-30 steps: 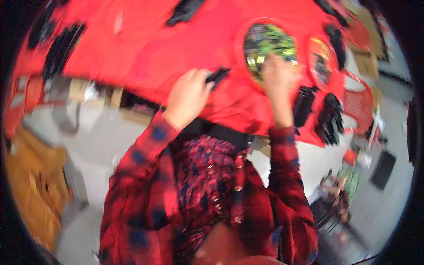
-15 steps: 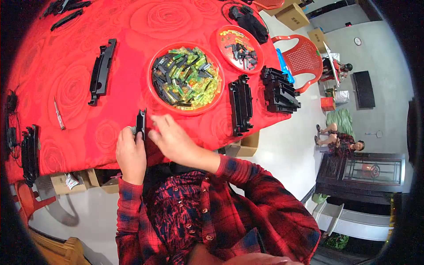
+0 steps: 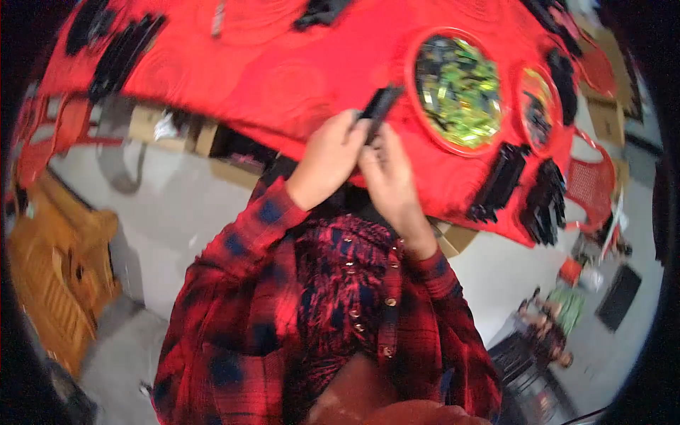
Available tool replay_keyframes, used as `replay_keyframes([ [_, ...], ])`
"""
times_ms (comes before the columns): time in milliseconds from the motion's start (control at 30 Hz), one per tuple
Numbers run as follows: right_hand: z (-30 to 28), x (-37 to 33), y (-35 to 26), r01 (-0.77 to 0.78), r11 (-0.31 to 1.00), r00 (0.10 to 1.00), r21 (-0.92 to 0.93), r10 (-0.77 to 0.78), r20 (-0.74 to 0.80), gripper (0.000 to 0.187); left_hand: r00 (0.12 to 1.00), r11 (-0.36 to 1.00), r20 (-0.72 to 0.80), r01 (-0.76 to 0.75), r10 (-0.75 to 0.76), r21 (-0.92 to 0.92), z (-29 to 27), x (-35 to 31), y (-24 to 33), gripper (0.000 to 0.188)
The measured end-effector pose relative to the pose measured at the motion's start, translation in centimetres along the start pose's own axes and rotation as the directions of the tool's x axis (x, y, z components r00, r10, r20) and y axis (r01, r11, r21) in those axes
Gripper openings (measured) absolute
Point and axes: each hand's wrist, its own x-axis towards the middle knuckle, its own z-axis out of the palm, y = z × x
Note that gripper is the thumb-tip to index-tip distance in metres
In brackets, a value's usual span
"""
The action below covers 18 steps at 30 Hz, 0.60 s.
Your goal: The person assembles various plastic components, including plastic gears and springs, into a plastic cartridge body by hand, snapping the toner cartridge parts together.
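A long black plastic part [image 3: 380, 105] is held up over the near side of the red table. My left hand [image 3: 329, 157] grips it from the left, thumb and fingers closed along it. The fingers of my right hand [image 3: 388, 170] curl in against its lower end; motion blur softens the fingertips. Just right of the part stands a round red tray [image 3: 419, 113] heaped with small yellow-green and black pieces. Behind it to the right, a smaller red tray [image 3: 525, 133] holds small dark and yellow pieces.
Black plastic parts [image 3: 499, 182] lie near the right table corner, beside another stack of them [image 3: 544, 202]. More black parts [image 3: 124, 57] lie at the left, one [image 3: 322, 13] at the far edge. Red chairs [image 3: 589, 185] stand around; a seated person [image 3: 545, 329] is at the lower right.
The view has swung, so the table and trays sit further right and higher. My right hand has come in from beside the black plastic part to its lower end. My left hand keeps its hold.
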Motion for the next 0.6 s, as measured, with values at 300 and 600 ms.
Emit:
replay_keyframes([
  [300,-0.9,-1.3,-0.4,0.231,0.904,0.964,-0.361,-0.163,0.208,0.083,0.989,0.987,-0.097,0.102,-0.114,-0.123,1.4,-1.5,0.1,0.016],
  [600,-0.2,-1.8,2.5,0.145,0.984,0.985,-0.098,-0.135,0.107,0.084,0.991,0.986,0.013,0.135,-0.134,-0.101,0.5,-1.4,1.0,0.018],
])
